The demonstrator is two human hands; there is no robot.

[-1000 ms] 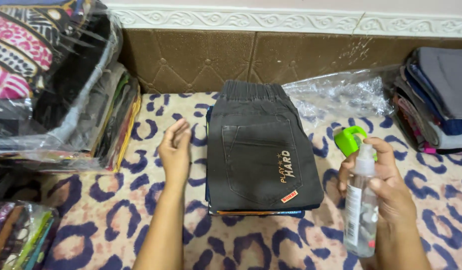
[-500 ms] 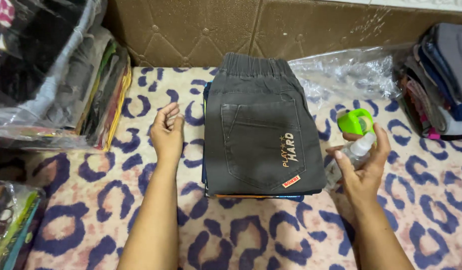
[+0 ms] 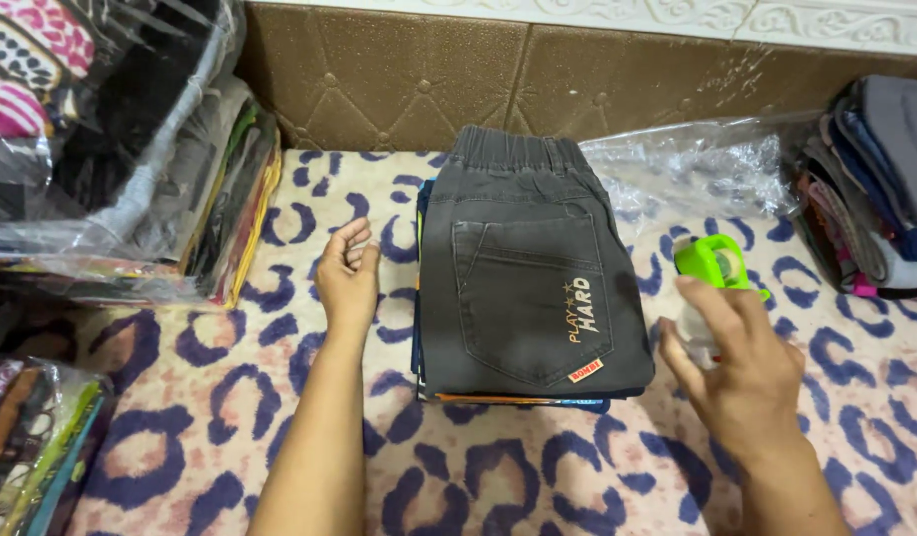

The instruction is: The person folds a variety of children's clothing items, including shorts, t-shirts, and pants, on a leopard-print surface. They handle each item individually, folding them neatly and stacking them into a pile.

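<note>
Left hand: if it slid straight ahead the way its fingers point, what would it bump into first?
Probably nothing soon. The left hand points up the patterned cover, beside the folded trousers, toward the brown padded wall. Depth is hard to judge.

A stack of folded trousers point(image 3: 533, 288) lies in the middle of the patterned bed cover point(image 3: 280, 437), its waistband toward the padded wall panel point(image 3: 399, 74) behind. The left hand point(image 3: 347, 278) rests just left of the stack. The right hand point(image 3: 741, 367) is right of it, around a spray bottle point(image 3: 711, 273). Crumpled plastic wrap point(image 3: 692, 169) lies behind the bottle. Wrapped garment piles point(image 3: 111, 169) sit far left, a folded clothes pile point(image 3: 880, 189) far right.
</note>
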